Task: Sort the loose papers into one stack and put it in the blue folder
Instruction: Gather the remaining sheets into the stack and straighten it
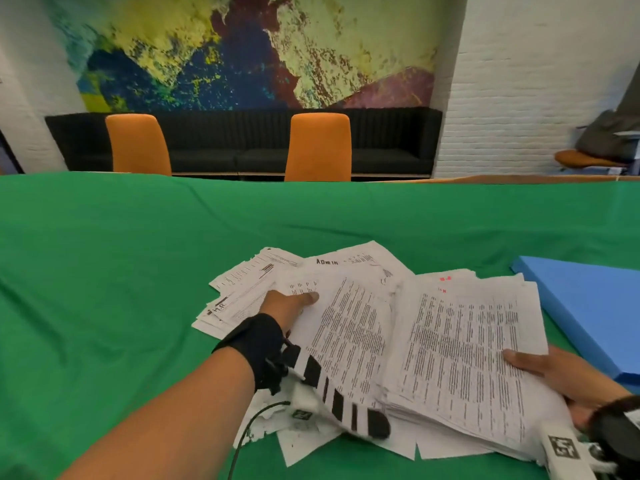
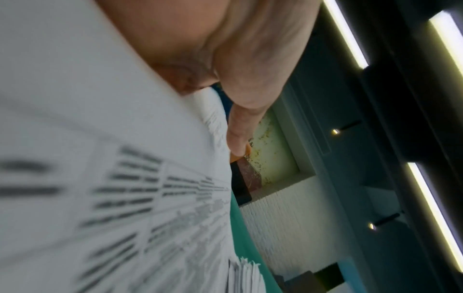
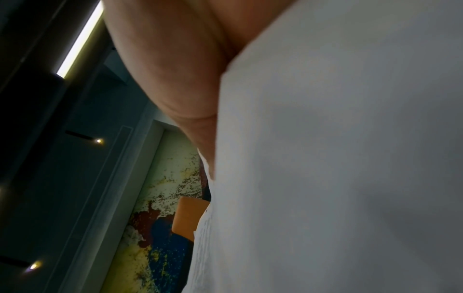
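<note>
A messy pile of loose printed papers [image 1: 346,327] lies on the green tablecloth [image 1: 104,271] in front of me. My left hand [image 1: 298,303] grips a bunch of sheets at the pile's left, thumb on top and fingers hidden beneath; in the left wrist view my thumb [image 2: 238,128] lies on the printed paper [image 2: 125,178]. My right hand [image 1: 540,365] holds the thicker stack [image 1: 467,351] at its right edge, thumb on top. In the right wrist view my palm [image 3: 180,79] lies against a white sheet [image 3: 325,158]. The shut blue folder [image 1: 588,306] lies flat at the right, just beyond my right hand.
Several stray sheets [image 1: 304,441] lie near the front edge under my left wrist. Two orange chairs [image 1: 138,143] [image 1: 318,147] stand behind the table's far edge before a black bench [image 1: 381,140]. Bare green cloth spreads to the left and far side.
</note>
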